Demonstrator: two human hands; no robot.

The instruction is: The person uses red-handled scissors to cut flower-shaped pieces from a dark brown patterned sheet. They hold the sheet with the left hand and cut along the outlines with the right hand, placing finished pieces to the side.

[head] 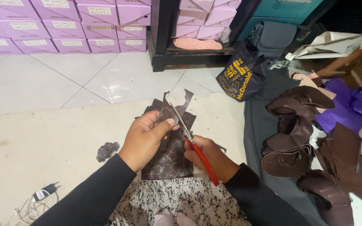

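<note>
My left hand (144, 138) pinches a small dark brown leather piece (167, 112) with a jagged upper edge, held up over my lap. My right hand (208, 155) grips red-handled scissors (194, 144), whose blades point up and left against that piece. Under both hands lies a larger sheet of dark brown patterned leather (169, 160) across my lap. A small flower-shaped leather cut-out (107, 151) lies on the cream mat to the left of my left hand.
Curved brown leather pieces (292, 134) are piled at the right on dark cloth. Purple boxes (59, 25) are stacked along the far wall. A dark printed bag (240, 75) stands behind, and a white charger cable (36, 203) lies at the lower left.
</note>
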